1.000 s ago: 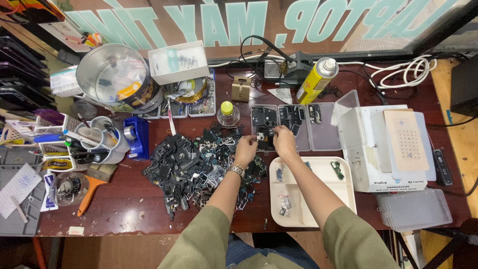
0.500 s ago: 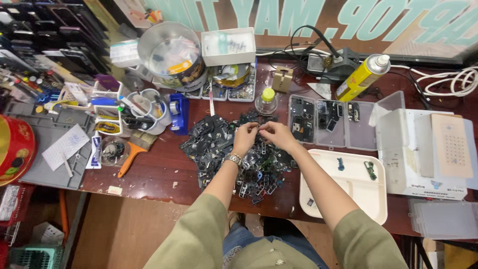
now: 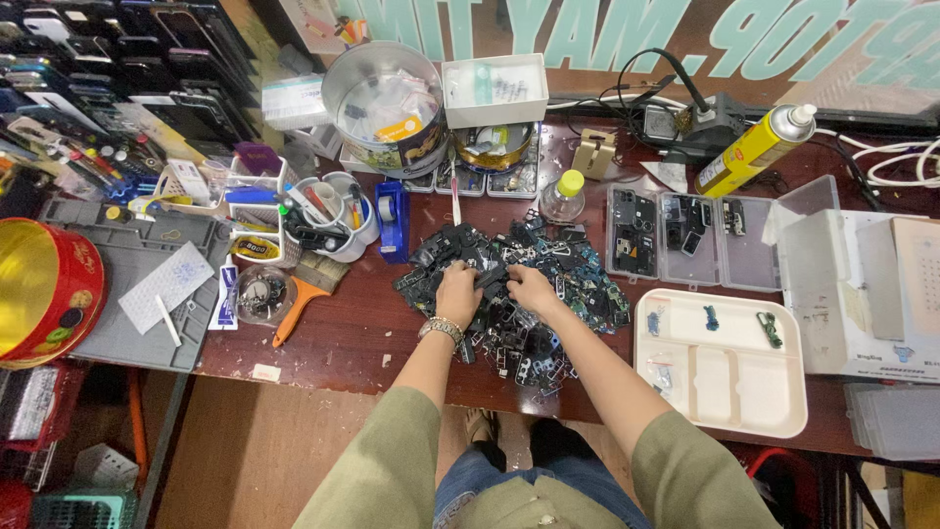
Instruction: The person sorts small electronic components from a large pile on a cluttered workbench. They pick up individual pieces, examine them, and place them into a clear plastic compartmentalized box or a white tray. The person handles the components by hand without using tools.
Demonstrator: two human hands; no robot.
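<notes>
Both of your hands rest on the pile of small dark electronic parts heaped at the middle of the dark red table. Your left hand, a metal watch on its wrist, lies on the pile's 9 o'clock side, fingers curled down into the pieces. Your right hand sits just beside it at 3 o'clock, fingers bent too. The two hands nearly touch over one dark piece, but you cannot tell whether either hand has actually pinched it.

At 3 o'clock from the pile lies a cream divided tray with a few small bits in it. At 1 o'clock sit clear plastic compartment boxes, and beyond them a yellow spray can lies tilted. At 12 o'clock stands a small bottle with a yellow cap. At 9 o'clock lies an orange-handled brush.
</notes>
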